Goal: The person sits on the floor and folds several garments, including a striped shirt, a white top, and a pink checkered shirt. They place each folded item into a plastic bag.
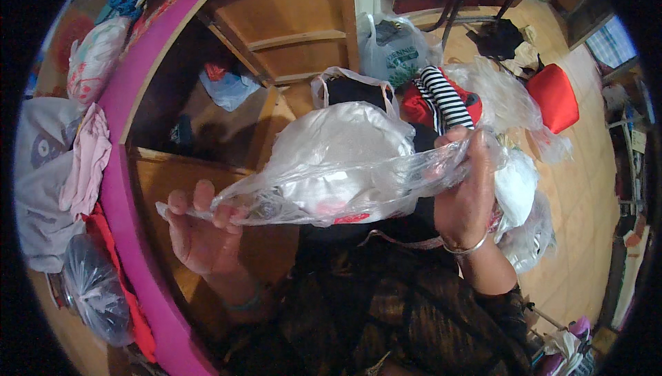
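A clear plastic bag (362, 174) with white contents and a small red mark is stretched between my two hands over my lap. My left hand (207, 226) pinches the bag's thin end at the left, with its fingers bent and palm up. At the right, my right hand (465, 184) grips the bunched plastic. Just beyond the bag stands a white carrier bag (390, 99) with something black inside. Red cloth and a black-and-white striped cloth (445, 96) lie past my right hand. What exactly the white contents are cannot be told.
An open wooden cabinet door (295, 14) stands ahead, with a blue plastic bag (230, 89) in the dark compartment. Filled bags and clothes lie along the pink edge (116, 169) at the left. A red cushion-like thing (553, 97) and several plastic bags (517, 184) rest on the right floor.
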`<state>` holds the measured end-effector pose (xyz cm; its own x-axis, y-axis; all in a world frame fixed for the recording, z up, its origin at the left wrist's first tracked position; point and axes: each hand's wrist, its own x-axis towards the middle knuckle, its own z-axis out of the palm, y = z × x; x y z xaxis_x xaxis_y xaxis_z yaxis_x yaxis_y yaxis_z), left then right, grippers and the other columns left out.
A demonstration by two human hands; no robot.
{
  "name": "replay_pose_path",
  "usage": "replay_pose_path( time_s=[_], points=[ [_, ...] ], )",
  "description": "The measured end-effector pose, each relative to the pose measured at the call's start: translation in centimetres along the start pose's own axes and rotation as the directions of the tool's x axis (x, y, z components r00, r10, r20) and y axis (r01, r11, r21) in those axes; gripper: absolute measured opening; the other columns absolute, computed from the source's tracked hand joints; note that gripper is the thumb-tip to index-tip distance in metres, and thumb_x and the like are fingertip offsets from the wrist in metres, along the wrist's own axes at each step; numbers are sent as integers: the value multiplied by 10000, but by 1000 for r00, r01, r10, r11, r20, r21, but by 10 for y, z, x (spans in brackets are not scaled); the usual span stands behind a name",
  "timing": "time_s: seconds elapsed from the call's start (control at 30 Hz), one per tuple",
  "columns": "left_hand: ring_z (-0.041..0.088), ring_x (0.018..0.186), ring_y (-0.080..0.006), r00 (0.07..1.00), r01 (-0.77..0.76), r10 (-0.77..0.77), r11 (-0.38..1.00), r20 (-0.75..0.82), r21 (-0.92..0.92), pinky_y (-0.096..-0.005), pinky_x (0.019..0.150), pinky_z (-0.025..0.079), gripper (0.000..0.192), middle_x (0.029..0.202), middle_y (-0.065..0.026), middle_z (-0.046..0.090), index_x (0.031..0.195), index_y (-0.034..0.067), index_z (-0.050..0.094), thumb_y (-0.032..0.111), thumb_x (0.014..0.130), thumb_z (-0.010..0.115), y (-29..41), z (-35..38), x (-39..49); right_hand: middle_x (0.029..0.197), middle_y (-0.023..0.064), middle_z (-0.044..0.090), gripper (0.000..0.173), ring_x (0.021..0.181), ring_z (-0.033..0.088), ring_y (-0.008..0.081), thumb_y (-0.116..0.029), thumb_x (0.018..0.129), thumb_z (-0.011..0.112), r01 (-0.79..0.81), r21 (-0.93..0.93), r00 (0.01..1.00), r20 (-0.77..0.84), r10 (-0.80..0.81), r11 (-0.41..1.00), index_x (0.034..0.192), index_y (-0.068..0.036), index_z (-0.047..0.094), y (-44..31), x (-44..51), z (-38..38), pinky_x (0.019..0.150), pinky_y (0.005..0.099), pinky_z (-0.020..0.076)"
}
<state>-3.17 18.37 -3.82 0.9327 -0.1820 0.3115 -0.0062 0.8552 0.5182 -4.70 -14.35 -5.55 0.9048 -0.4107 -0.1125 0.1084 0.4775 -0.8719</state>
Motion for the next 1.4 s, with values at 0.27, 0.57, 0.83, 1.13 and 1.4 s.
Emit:
replay_pose_path(
  time_s=[0.27,0.57,0.83,1.13,1.4],
  points=[
    [508,713,-168,987,-102,99,995,126,18,-319,588,437,324,1095,-85,445,1173,88,494,135,932,706,44,19,7,1042,44,560,318,852,550,165,-414,1061,523,88,106,993,69,-96,990,1084,-101,574,-36,-43,-11,711,333,490],
    [511,779,-189,957,-279,-17,230,291,932,-280,599,363,364,1010,-86,510,1048,21,596,91,756,801,50,51,16,1264,183,595,308,1012,662,344,-358,1069,514,398,153,917,-55,-394,905,1226,-99,571,-39,-54,-17,874,519,584],
    [551,605,-177,887,-412,-116,237,447,880,-311,528,428,180,654,-67,553,942,-28,709,138,880,679,28,36,14,1280,125,622,350,1153,606,321,-367,1040,565,455,106,880,97,-465,884,1340,-186,569,-38,-52,-22,996,495,497],
    [501,374,-135,983,-1,-100,839,156,543,-243,370,399,782,549,-74,577,1545,-140,111,206,1029,585,20,34,16,1158,217,565,453,938,631,356,-404,971,632,567,32,804,198,-561,823,1261,-76,517,-35,-60,-46,787,484,539],
    [615,504,-160,948,192,-301,801,104,567,-247,453,453,842,655,-130,648,1556,-117,126,250,1002,643,11,59,28,941,43,648,207,812,650,201,-212,930,623,941,31,175,806,-565,337,1083,-103,710,-86,-39,-7,672,350,532]
  ],
)
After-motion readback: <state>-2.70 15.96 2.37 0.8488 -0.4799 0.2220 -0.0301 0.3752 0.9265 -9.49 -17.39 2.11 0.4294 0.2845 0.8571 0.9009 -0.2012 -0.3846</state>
